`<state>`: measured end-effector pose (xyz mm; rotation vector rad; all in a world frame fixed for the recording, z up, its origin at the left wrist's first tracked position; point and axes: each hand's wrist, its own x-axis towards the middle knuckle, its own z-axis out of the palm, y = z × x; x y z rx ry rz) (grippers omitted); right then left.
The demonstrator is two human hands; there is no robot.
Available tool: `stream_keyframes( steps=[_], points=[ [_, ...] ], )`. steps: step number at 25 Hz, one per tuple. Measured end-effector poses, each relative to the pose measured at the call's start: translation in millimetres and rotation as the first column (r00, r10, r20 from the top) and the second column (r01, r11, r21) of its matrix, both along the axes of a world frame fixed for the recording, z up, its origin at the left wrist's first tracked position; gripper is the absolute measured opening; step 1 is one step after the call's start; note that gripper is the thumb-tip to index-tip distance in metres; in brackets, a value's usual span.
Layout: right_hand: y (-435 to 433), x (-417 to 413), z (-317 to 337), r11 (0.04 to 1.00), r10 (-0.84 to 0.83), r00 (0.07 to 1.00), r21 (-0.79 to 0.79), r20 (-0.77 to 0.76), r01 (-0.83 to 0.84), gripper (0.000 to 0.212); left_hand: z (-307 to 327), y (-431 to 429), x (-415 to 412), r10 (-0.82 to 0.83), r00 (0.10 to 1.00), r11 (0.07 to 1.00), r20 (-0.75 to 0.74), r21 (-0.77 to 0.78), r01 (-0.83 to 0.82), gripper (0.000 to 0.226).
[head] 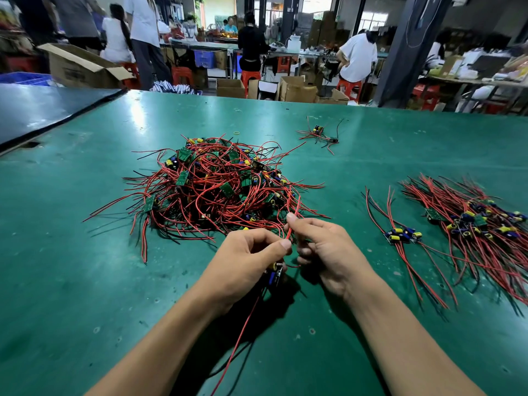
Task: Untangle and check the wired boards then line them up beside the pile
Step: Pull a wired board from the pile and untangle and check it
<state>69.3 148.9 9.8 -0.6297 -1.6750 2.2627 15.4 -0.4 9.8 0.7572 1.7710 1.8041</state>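
Note:
A tangled pile (217, 184) of small green boards with red and black wires lies in the middle of the green table (85, 267). Just in front of it, my left hand (245, 258) grips one wired board (275, 274); its red and black wires trail down toward me. My right hand (323, 250) pinches a red wire of that board, which runs up into the pile's near edge. To the right, a row of sorted boards (480, 221) lies with wires fanned out, and one board (401, 235) sits alone on its left side.
A small separate cluster of wired boards (320, 134) lies farther back, with a yellow rubber band (236, 132) near it. A dark mat (43, 110) covers the far left. Behind the table stand cardboard boxes (297, 88), red stools and several people at benches.

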Motion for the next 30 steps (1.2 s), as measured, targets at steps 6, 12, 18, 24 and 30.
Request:
stream_keyframes(
  steps=[6,12,18,24,30],
  points=[
    [5,-3,-1,0.979,-0.140,0.990,-0.150,0.003,0.139,0.014,6,-2,3,-0.109,0.993,0.994,-0.038,-0.023,0.108,0.015],
    [10,-6,-3,0.950,-0.260,0.964,-0.198,-0.063,0.243,0.013,8,-4,3,-0.169,0.985,0.985,-0.033,-0.028,0.168,0.019],
    [15,-3,-3,0.962,-0.184,0.980,-0.216,-0.073,0.164,0.020,6,-1,2,-0.064,0.997,0.998,0.033,-0.004,0.064,0.016],
    [5,3,-5,0.954,0.300,0.954,-0.025,-0.004,-0.300,0.027,1,0,-4,0.069,0.997,0.997,0.034,0.016,-0.070,0.011],
    [10,5,-6,0.974,0.221,0.975,0.056,-0.015,-0.220,0.031,2,0,-3,0.054,0.997,0.998,0.047,0.011,-0.055,0.013]
  ],
)
